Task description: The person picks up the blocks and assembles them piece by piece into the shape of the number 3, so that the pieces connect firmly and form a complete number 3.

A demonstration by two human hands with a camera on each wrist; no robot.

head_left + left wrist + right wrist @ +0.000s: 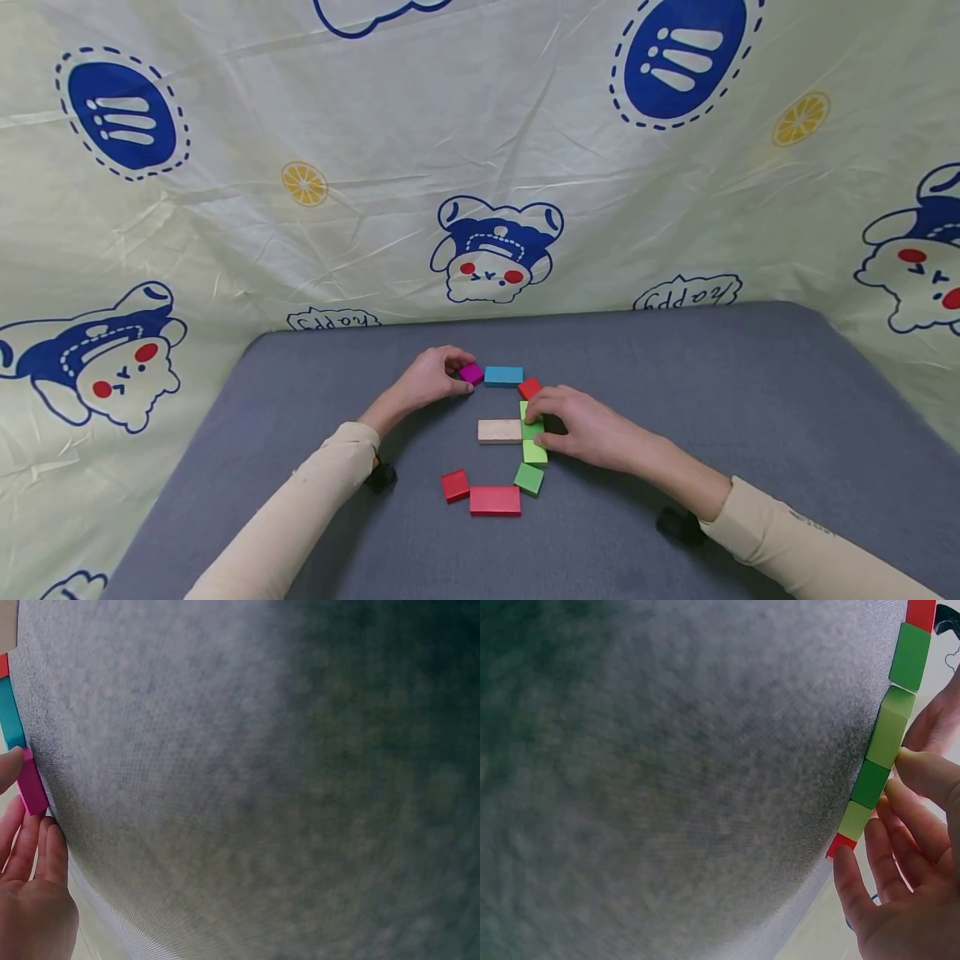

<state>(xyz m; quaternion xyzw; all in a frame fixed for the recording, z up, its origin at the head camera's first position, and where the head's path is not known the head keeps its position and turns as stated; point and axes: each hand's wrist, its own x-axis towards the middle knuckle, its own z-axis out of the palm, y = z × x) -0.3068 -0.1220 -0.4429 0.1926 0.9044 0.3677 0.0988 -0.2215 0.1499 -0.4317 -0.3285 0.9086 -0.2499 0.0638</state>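
Observation:
My left hand (427,379) pinches a small purple block (471,373) at the left end of the top row. In the left wrist view, the thumb is at one end of the purple block (31,784) and the fingertips at the other. A blue block (503,377) lies to its right. Over a column of green blocks, my right hand (588,425) has its thumb and forefinger around the middle green block (533,430). Light green blocks (535,453) adjoin it above and below. In the right wrist view, a fingertip reaches the red block (841,844) at the far end.
A pale wooden block (499,431) extends left from the column. Below lie a tilted green block (528,479), a long red block (495,501) and a small red block (455,486). The grey table (637,358) meets a printed curtain (375,242) at the back.

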